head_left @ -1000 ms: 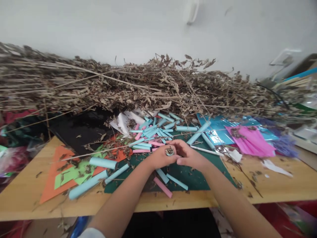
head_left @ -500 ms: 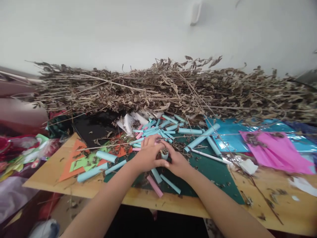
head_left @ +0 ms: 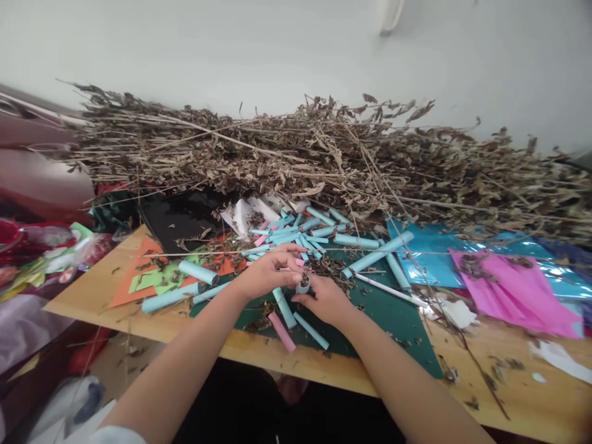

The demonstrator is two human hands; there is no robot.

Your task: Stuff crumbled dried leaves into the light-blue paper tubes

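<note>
My right hand [head_left: 326,301] is closed around a short light-blue paper tube [head_left: 302,288], held upright over the green mat [head_left: 379,327]. Crumbled dried leaves [head_left: 304,280] show in the tube's open top. From the other side, my left hand [head_left: 266,272] reaches in with curled fingers, its thumb at the rim of the tube. Whatever lies between those fingers is too small to make out. Around both hands lie more blue tubes [head_left: 283,308] and a pink tube [head_left: 282,332]. A heap of blue and pink tubes [head_left: 287,233] spreads just beyond.
A long pile of dried leafy stalks [head_left: 277,154] runs along the wall. On the wooden table [head_left: 87,302] are orange paper [head_left: 124,290], blue glossy film [head_left: 425,259], a pink sheet [head_left: 522,296] and a white stick [head_left: 393,291]. Bags and scraps [head_left: 41,259] crowd the left.
My left hand has drawn slightly apart from my right, uncovering the tube's leaf-filled top. My right hand still holds the tube. The whole view has shifted and tilted a little.
</note>
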